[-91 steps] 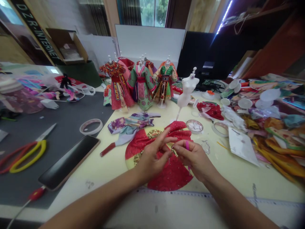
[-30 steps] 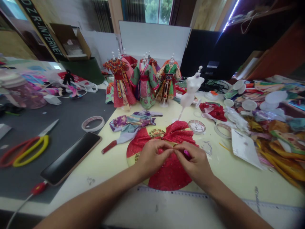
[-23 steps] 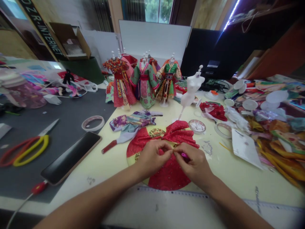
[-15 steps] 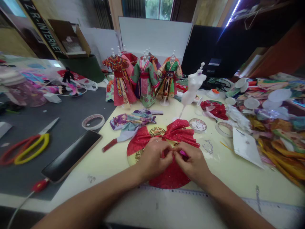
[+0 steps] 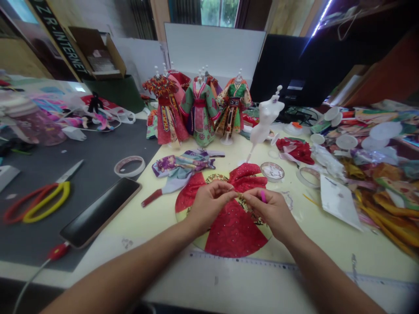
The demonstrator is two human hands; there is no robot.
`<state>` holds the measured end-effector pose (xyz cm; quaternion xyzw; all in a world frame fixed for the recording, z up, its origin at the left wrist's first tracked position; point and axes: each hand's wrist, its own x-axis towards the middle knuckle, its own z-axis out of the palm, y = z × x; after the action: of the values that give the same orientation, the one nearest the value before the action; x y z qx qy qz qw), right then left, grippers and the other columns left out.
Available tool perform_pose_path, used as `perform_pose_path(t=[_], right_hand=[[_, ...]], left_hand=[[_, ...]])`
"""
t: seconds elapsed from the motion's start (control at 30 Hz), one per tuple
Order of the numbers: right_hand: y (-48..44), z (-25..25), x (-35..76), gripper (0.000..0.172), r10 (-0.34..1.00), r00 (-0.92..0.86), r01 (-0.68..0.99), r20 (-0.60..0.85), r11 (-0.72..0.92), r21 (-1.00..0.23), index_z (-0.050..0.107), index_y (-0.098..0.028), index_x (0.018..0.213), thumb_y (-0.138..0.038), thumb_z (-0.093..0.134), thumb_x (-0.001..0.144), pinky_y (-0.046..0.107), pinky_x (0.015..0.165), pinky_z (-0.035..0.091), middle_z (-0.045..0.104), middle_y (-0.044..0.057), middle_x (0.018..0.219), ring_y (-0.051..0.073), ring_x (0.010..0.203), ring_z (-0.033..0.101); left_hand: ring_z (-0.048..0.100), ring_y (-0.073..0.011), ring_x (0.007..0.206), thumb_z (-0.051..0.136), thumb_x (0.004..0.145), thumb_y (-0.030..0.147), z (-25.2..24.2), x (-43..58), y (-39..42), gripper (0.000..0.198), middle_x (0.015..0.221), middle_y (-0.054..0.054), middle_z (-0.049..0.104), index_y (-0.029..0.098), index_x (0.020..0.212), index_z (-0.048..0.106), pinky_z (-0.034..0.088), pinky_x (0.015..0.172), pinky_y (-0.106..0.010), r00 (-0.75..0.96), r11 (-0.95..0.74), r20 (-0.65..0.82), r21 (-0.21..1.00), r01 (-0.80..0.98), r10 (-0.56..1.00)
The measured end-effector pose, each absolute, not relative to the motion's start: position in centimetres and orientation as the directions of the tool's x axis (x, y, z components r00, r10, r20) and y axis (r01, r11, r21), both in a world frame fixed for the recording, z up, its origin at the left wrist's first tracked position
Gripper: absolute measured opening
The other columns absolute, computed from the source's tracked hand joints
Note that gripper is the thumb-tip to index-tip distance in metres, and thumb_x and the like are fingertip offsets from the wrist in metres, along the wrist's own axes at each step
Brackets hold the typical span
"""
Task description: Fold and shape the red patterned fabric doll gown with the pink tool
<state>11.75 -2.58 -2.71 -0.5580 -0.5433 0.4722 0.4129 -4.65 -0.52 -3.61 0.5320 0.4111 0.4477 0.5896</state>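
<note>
Left hand [image 5: 211, 205] and right hand [image 5: 273, 213] are easing apart, the left grip pinching closed at the red dotted fabric [image 5: 232, 235], the right grip clasping a pink stick [image 5: 263, 196]. Gathered pleats [image 5: 245, 178] are bunching stiffly on top, while the lower fan is lying flat on a cream disc [image 5: 262, 243].

Fabric circle [image 5: 232, 231] on table [image 5: 327, 257], lower centre of frame; doll dresses [image 5: 199, 115] behind; scissors [image 5: 49, 200] on mat [image 5: 98, 148], left; paper scraps [image 5: 376, 174] right.
</note>
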Motion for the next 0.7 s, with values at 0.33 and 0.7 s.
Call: perform_pose_path(t=[0.33, 0.7], right_hand=[[-2.94, -3.06, 11.30, 0.025, 0.955, -0.186, 0.031, -0.232, -0.231, -0.973, 0.060, -0.014, 0.074, -0.039, 0.063, 0.073, 0.021, 0.041, 0.013, 0.048, -0.005, 0.056, 0.002, 0.041, 0.024], [-3.23, -2.70, 10.99, 0.028, 0.958, -0.166, -0.014, -0.232, -0.237, -0.971, 0.065, -0.015, 0.085, -0.039, 0.064, 0.071, 0.022, 0.039, 0.015, 0.053, -0.004, 0.059, 0.002, 0.039, 0.027]], left_hand=[[0.061, -0.0133, 0.082, 0.059, 0.077, 0.012, -4.23, -4.86, -1.35, 0.018, 0.086, -0.003, 0.067, 0.017, 0.094, 0.059, 0.048, 0.081, -0.029, 0.223, -0.502, 0.456, 0.831, 0.240, 0.862], [0.058, -0.0156, 0.077, 0.058, 0.077, 0.008, -4.71, -4.93, -1.20, 0.022, 0.082, -0.004, 0.068, 0.017, 0.098, 0.057, 0.048, 0.073, -0.032, 0.265, -0.746, 0.716, 0.518, 0.418, 0.645]])
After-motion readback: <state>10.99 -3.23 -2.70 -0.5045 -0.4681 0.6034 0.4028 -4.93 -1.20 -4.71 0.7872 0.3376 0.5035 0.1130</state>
